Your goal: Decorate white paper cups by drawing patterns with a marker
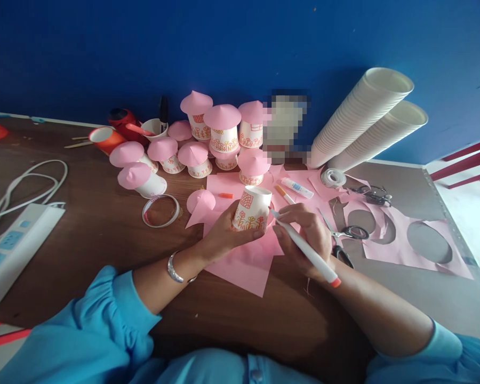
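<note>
My left hand (234, 226) is closed round a white paper cup (260, 200), held upside down above pink paper. Red and yellow flowers and a red checked window are drawn on the cup. In my right hand (308, 232) is a white marker (310, 253) with an orange-red end, its tip at the cup's right side. An orange marker cap (225, 196) lies on the pink paper (244, 274) to the left of the cup. Behind the cup rests another marker with an orange end (284, 194), beside a glue stick (297, 188).
Several decorated cups with pink cone roofs (223, 116) stand along the blue wall. Two tall stacks of paper cups (360, 117) lean at the right. Scissors (344, 234), a tape roll (333, 178), cut pink sheets (400, 242) and a power strip (22, 250) lie around.
</note>
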Demonstrator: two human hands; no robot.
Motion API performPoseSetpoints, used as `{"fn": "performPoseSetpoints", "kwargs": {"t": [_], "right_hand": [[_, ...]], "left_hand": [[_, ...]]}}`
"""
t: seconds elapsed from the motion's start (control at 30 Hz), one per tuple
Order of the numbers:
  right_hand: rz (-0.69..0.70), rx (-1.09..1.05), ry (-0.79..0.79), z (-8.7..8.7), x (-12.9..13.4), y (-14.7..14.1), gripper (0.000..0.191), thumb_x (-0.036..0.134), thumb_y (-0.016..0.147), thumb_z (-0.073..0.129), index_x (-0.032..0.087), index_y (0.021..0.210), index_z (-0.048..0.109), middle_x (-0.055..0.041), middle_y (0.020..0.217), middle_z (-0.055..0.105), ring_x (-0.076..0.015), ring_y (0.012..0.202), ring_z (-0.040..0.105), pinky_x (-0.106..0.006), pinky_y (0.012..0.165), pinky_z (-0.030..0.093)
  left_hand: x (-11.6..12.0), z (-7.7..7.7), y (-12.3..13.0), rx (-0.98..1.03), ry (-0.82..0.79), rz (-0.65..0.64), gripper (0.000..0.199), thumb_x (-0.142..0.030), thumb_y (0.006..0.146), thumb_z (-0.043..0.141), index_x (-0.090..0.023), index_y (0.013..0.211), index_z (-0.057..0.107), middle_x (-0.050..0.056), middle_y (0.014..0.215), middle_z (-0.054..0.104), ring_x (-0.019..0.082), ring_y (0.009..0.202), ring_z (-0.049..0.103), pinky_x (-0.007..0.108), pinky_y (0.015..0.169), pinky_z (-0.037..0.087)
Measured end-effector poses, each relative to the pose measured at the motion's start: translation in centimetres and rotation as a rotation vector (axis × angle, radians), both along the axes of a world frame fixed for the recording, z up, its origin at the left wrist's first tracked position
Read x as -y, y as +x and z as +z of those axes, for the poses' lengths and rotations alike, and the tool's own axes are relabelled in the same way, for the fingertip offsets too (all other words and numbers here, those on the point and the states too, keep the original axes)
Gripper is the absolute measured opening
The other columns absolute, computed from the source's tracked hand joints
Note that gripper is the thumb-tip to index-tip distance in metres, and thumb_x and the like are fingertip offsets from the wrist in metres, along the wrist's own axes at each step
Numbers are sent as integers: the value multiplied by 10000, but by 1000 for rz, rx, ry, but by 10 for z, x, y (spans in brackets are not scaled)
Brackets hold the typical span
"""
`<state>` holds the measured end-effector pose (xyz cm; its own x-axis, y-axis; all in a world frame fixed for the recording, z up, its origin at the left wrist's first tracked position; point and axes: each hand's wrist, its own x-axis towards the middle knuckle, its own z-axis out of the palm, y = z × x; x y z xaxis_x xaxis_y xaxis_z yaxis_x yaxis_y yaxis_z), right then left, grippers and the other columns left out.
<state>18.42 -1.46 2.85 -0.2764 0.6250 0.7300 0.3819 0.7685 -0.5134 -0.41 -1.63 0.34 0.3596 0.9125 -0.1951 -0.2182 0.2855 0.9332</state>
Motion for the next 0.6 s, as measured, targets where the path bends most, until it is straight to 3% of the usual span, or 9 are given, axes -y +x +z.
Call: {"fn": "performPoseSetpoints", "kwargs": {"t": [0.17,0.3,0.4,0.5,0.6], "right_hand": [[39,29,41,-1,-2,1,252,73,889,611,235,1078,572,-16,852,628,-150,743,654,-273,599,549],[-26,42,81,-7,-1,4,278,69,886,632,254,1093,635,-28,930,608,-151,779,637,-283,640,552],[-6,-9,6,-16,0,7,296,74,911,600,258,1139,641,-23,919,627,-147,770,651,-285,654,564],[69,-53,-125,-22,0,8,308,93,975,495,242,1227,592,36,726,602,-112,602,618,-243,560,531],[37,-107,-161,-23,-4,5,259,168,984,540,242,1233,541,-31,944,705,-144,746,687,-306,664,588]], "left_hand": [[0,3,1,46,24,-2,412,-327,765,836,-226,1115,645,45,1076,709,216,1006,654,373,906,521],[-1,3,1,57,12,11,441,-312,747,847,-216,1131,654,48,1051,704,220,984,652,381,901,516],[-1,0,1,118,-26,24,422,-300,748,846,-206,1116,661,43,1009,703,209,961,657,388,909,520],[-3,-3,-2,249,-60,39,396,-362,757,834,-174,1061,664,64,966,712,235,960,680,441,927,543],[-3,-3,-6,349,-65,51,406,-405,765,822,-164,1054,672,84,1010,714,247,982,692,456,925,569]]}}
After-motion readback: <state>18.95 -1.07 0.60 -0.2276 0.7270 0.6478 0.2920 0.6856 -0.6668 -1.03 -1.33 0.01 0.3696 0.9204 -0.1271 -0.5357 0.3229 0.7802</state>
